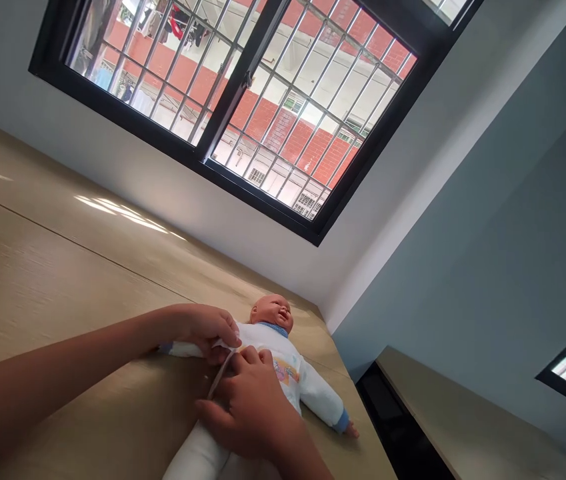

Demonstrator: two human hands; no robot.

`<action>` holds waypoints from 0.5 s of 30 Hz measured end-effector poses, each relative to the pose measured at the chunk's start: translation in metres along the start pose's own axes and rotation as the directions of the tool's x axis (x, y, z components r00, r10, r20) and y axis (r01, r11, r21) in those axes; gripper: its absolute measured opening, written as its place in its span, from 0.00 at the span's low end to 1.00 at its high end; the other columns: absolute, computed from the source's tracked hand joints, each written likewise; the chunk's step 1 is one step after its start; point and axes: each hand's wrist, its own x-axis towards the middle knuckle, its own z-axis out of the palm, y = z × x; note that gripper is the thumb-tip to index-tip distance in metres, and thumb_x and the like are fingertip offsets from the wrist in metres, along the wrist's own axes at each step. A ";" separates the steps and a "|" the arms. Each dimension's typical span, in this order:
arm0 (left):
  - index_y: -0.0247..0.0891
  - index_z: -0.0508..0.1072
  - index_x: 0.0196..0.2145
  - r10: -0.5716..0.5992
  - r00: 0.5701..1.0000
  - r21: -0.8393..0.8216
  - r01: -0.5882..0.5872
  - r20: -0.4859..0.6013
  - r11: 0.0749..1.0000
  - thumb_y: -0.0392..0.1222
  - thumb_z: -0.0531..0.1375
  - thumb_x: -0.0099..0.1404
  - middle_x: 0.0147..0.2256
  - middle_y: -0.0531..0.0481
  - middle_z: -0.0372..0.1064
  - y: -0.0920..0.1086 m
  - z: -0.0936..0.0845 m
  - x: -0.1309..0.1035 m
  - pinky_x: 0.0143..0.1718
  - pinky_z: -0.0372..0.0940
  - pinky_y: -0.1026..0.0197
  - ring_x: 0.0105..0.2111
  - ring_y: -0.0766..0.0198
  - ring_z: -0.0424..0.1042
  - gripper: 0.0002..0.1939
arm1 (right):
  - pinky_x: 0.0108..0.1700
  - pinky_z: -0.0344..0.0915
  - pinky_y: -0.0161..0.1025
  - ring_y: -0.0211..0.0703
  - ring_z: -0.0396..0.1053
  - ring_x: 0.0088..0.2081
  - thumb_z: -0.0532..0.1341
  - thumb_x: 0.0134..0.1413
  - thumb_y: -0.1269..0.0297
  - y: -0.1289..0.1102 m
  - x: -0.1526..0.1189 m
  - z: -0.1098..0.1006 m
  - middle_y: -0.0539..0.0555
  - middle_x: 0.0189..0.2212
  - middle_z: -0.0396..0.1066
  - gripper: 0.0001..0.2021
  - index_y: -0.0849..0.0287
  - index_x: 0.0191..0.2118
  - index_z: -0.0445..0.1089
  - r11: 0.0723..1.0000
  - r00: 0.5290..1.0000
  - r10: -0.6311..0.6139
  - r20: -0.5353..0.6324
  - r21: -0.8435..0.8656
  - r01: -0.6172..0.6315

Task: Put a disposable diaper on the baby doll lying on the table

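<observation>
A baby doll (287, 343) lies on its back on the wooden tabletop, head away from me, in a white top with blue collar and cuffs and a coloured print on the chest. My left hand (207, 331) is closed, pinching a white fabric edge (229, 343) of the top at the doll's side. My right hand (255, 403) rests across the doll's belly. Its fingers are bent onto the top beside that edge, and its thumb lies lower, apart from them. The right fingertips are hidden. White-covered legs (195, 457) show below my right hand.
The pale wooden tabletop (63, 280) has a seam along it and meets the wall at the back. A black-framed barred window (197, 152) is above. To the right, past a dark gap (387, 407), stands another wooden surface (467, 413).
</observation>
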 end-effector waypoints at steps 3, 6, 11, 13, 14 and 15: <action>0.36 0.78 0.25 0.043 0.999 -0.084 -0.045 -0.033 0.995 0.49 0.67 0.55 0.24 0.48 0.72 -0.005 0.010 0.009 0.29 0.70 0.60 0.23 0.62 0.69 0.12 | 0.64 0.55 0.56 0.57 0.62 0.60 0.62 0.65 0.47 0.011 -0.010 -0.018 0.56 0.54 0.72 0.16 0.49 0.47 0.81 0.987 0.998 -0.050 0.036 0.154 0.044; 0.36 0.79 0.26 0.082 0.996 -0.081 -0.084 -0.030 0.993 0.49 0.66 0.58 0.25 0.47 0.72 -0.006 0.012 0.009 0.31 0.70 0.60 0.26 0.61 0.71 0.12 | 0.62 0.59 0.45 0.51 0.65 0.60 0.67 0.59 0.53 0.027 -0.023 -0.045 0.53 0.57 0.71 0.19 0.46 0.55 0.77 0.921 0.995 -0.081 0.060 0.387 0.052; 0.37 0.75 0.25 0.114 0.993 0.001 -0.114 -0.036 0.993 0.47 0.64 0.58 0.24 0.48 0.70 0.001 0.024 0.002 0.31 0.67 0.60 0.25 0.61 0.69 0.11 | 0.34 0.61 0.36 0.40 0.68 0.33 0.67 0.54 0.61 0.057 -0.025 -0.053 0.48 0.30 0.73 0.06 0.57 0.33 0.75 0.870 0.952 0.302 0.052 0.393 -0.298; 0.38 0.73 0.24 0.125 0.990 0.045 -0.122 -0.066 0.992 0.47 0.63 0.58 0.23 0.49 0.69 0.004 0.033 0.002 0.29 0.65 0.60 0.24 0.61 0.67 0.11 | 0.28 0.54 0.35 0.37 0.63 0.29 0.69 0.49 0.58 0.064 -0.018 -0.042 0.45 0.26 0.68 0.10 0.57 0.30 0.70 0.846 0.931 0.347 0.110 0.392 -0.361; 0.39 0.71 0.23 0.146 0.984 0.108 -0.135 -0.098 0.985 0.48 0.63 0.58 0.22 0.49 0.68 0.004 0.036 0.003 0.27 0.63 0.60 0.23 0.62 0.66 0.12 | 0.27 0.52 0.35 0.36 0.61 0.28 0.70 0.47 0.56 0.066 -0.014 -0.036 0.44 0.25 0.66 0.12 0.57 0.29 0.69 0.848 0.931 0.344 0.119 0.388 -0.362; 0.39 0.70 0.22 0.175 0.976 0.181 -0.150 -0.130 0.972 0.49 0.62 0.58 0.21 0.50 0.67 0.005 0.040 0.004 0.25 0.62 0.61 0.22 0.62 0.64 0.13 | 0.27 0.50 0.35 0.35 0.60 0.27 0.70 0.47 0.55 0.066 -0.010 -0.031 0.44 0.24 0.65 0.14 0.57 0.28 0.67 0.858 0.934 0.337 0.115 0.372 -0.355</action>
